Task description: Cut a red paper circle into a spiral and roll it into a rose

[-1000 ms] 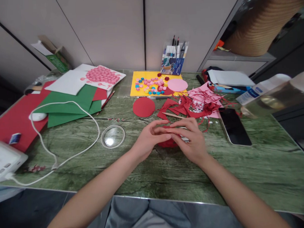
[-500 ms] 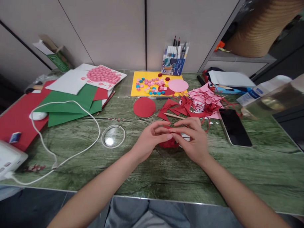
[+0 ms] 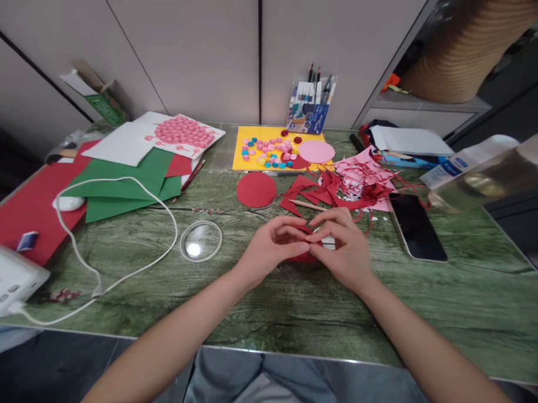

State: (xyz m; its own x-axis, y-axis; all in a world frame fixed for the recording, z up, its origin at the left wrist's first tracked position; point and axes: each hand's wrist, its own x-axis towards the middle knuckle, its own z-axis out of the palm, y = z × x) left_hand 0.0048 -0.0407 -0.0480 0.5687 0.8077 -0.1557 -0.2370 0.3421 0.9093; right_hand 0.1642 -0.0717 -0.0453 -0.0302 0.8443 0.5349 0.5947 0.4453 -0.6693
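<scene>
Beneath my fingertips, on the table (image 3: 255,319) in front of me, lies a deep red piece (image 3: 304,258), crinkled at its lower edge; my hands hide most of it, so I can't make out its full outline. A small white object (image 3: 328,242) with a dark line across it shows just beside it, behind my right fingers.

My left hand (image 3: 270,248) comes in from the left with the thumb stretched across and the other fingers arched above it. My right hand (image 3: 346,246) mirrors it, fingers bent, and the tips of both meet over the red. The gaps between thumb and fingertips are narrow; whether I'm pinching a bit of the red, I cannot tell.

Just beyond my knuckles rests a slim wooden stick (image 3: 307,205), against angular red paper scraps (image 3: 315,191) and a tangle of pink and red shreds (image 3: 360,173). Left of these sits a smooth, flat red disc (image 3: 257,189). Behind it, a yellow sheet (image 3: 240,160) carries little rounded balls (image 3: 271,145) in pink, blue and yellow, and a pale pink disc (image 3: 316,151).

A dark-screened phone (image 3: 417,225) lies to the right of the scraps. Left of my hand are a thin white ring (image 3: 202,260) and a looping white cable (image 3: 175,228). The table's glossy green surface is streaked like wood grain.
</scene>
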